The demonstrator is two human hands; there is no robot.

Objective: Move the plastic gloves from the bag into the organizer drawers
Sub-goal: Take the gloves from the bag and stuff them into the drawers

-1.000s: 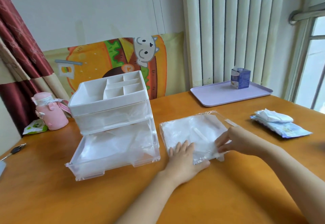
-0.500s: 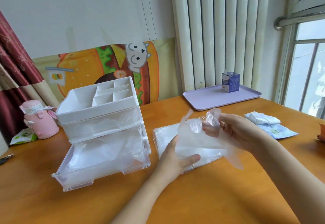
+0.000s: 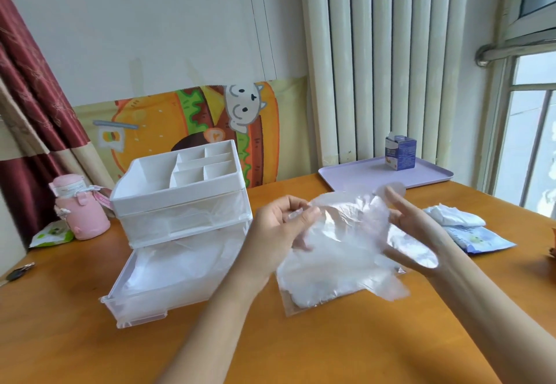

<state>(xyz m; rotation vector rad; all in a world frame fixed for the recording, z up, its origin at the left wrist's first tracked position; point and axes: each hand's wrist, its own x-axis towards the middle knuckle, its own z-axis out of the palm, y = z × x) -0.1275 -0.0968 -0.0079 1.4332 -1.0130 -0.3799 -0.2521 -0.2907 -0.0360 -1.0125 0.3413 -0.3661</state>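
A thin clear plastic glove [image 3: 349, 233] hangs in the air between my hands, above the table. My left hand [image 3: 279, 227] pinches its upper left edge between thumb and fingers. My right hand [image 3: 412, 227] lies against the glove's right side with its fingers straight, partly veiled by the plastic. Under the glove, the clear bag [image 3: 313, 290] with its white stack of gloves lies flat on the table. To the left stands the white organizer [image 3: 180, 185]. Its bottom drawer [image 3: 141, 302] is pulled out and holds crumpled clear gloves [image 3: 180, 266]. The upper drawer is pushed in.
A lilac tray [image 3: 370, 177] with a small blue carton [image 3: 400, 153] sits at the back right. A wipes pack [image 3: 478, 240] lies at the right. A pink bottle [image 3: 79, 209], a green packet [image 3: 51, 234] and keys [image 3: 18, 269] are at the left.
My right hand drew a glove out of the bag and lifted it. My left hand left the bag it was pressing and now pinches the raised glove. The view tilted up.
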